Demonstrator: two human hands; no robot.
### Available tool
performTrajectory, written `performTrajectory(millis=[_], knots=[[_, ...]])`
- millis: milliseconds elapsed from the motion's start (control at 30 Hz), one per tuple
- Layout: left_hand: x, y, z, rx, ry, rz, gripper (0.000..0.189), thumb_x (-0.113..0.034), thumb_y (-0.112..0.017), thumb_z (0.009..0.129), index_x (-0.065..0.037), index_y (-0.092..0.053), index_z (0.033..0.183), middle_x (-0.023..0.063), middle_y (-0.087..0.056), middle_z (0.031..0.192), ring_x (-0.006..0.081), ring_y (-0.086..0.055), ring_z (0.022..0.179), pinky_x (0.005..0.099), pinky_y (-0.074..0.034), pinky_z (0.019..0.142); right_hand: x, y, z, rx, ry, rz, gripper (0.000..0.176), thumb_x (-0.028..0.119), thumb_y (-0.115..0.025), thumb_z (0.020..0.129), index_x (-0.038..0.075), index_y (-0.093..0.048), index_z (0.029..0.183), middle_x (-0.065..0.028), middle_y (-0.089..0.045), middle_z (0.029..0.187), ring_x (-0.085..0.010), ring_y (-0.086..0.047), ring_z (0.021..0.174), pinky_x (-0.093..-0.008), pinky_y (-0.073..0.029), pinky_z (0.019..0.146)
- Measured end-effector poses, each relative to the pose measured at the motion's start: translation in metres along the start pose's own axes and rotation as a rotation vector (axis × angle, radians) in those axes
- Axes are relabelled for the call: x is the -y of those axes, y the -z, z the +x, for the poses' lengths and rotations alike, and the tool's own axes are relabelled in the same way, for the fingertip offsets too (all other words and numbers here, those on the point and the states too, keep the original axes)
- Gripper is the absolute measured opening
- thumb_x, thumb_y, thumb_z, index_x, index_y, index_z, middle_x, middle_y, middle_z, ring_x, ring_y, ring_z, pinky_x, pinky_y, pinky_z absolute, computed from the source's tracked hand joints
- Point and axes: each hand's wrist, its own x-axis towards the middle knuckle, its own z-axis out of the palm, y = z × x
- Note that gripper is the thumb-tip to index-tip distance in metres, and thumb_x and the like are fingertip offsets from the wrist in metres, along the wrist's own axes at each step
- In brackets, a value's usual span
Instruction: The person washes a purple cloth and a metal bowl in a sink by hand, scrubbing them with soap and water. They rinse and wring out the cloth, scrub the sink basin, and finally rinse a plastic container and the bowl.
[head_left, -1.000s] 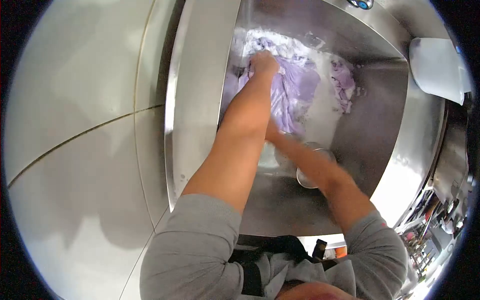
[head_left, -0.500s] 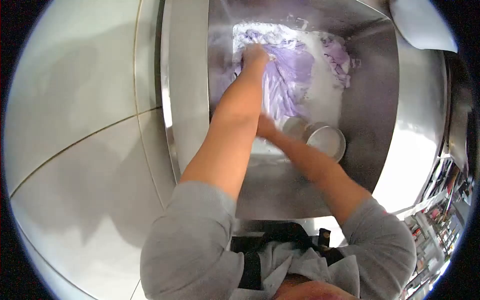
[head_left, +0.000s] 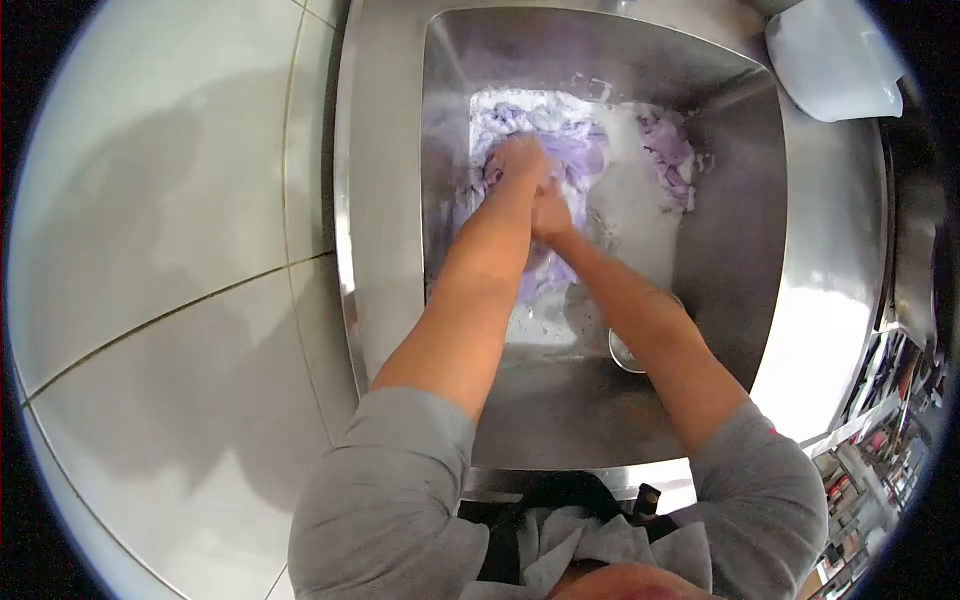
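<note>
A soapy purple cloth [head_left: 575, 150] lies bunched in the left part of a steel sink [head_left: 740, 200]. On it rests my left hand [head_left: 520, 160], its fingers closed around folds of the cloth. Close beside and below it, my right hand [head_left: 551, 212] is also on the cloth; its fingers are blurred and partly hidden behind my left wrist. White suds surround the fabric. A second purple cloth [head_left: 667, 155] lies crumpled at the sink's right side.
A round metal container [head_left: 624, 350] sits in the sink, partly under my right forearm. A white plastic container [head_left: 830, 60] stands at the upper right corner. Tiled wall [head_left: 170, 200] runs along the left; cluttered shelving [head_left: 870, 480] shows at lower right.
My right hand has moved up beside my left hand, onto the cloth. The purple cloth is more bunched together. The whole view has shifted, so the sink appears lower.
</note>
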Motion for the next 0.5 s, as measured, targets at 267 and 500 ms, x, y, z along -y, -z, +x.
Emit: performTrajectory(millis=[267,500], knots=[[-0.041,-0.019,-0.011,-0.074,-0.214,0.048,0.054,-0.038,-0.066,0.076,-0.009,-0.057,0.121,0.0169,-0.055,0.124,0.0349,-0.053,0.114,0.0568,-0.043,0.090,0.000,-0.011,-0.092,0.094,-0.295,0.097,0.046,0.017,-0.058,0.080,0.005,-0.053,0.124,-0.0200,-0.036,0.136,-0.0364,-0.036,0.123,-0.0474,-0.032,0.102],[0.005,-0.014,-0.028,-0.102,-0.151,0.099,0.031,-0.020,-0.054,0.084,-0.006,-0.065,0.109,0.0160,-0.063,0.112,0.0308,-0.063,0.100,0.0450,-0.052,0.082,0.036,-0.070,-0.067,0.082,0.090,0.000,0.034,0.021,-0.053,0.085,0.004,-0.056,0.115,-0.0177,-0.057,0.108,-0.0314,-0.055,0.096,-0.0456,-0.045,0.084]])
